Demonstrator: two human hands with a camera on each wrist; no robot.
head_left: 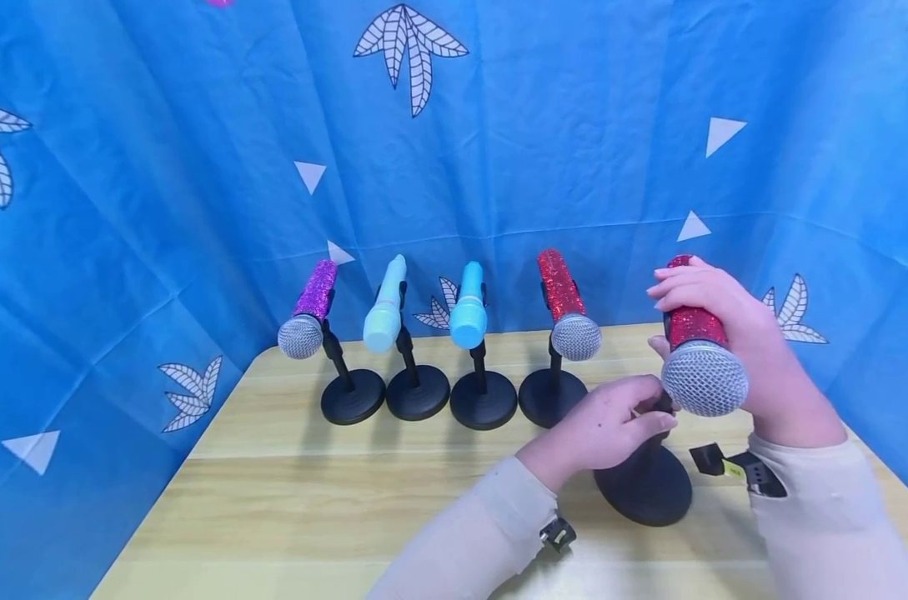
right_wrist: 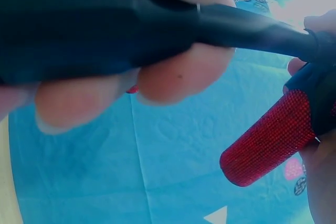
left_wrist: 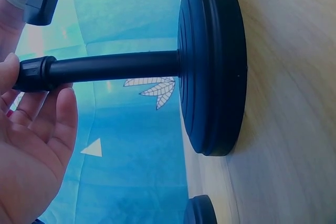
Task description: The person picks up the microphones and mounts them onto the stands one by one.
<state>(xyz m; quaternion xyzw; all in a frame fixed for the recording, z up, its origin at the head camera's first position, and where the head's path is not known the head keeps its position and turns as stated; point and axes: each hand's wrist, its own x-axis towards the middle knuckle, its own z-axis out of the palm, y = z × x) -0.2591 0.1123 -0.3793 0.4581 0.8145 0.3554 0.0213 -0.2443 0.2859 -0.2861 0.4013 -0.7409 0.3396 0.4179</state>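
My right hand (head_left: 754,342) grips a red glittery microphone (head_left: 704,379) with a silver mesh head, which points toward me. Just below it, my left hand (head_left: 599,421) holds the upper part of a black desk stand (head_left: 644,492) with a round base. The left wrist view shows the stand's straight post (left_wrist: 115,66), with thumb and fingers about the collar (left_wrist: 39,73) at its top. In the right wrist view the red handle (right_wrist: 268,140) sits in a black clip, partly covered by the right hand at the image edge.
Behind stand several microphones on black round-based stands in a row: purple (head_left: 317,290), mint green (head_left: 386,308), light blue (head_left: 469,308) and red (head_left: 562,287). They rest on a pale wooden table (head_left: 288,500). A blue patterned cloth (head_left: 574,150) encloses the back and sides.
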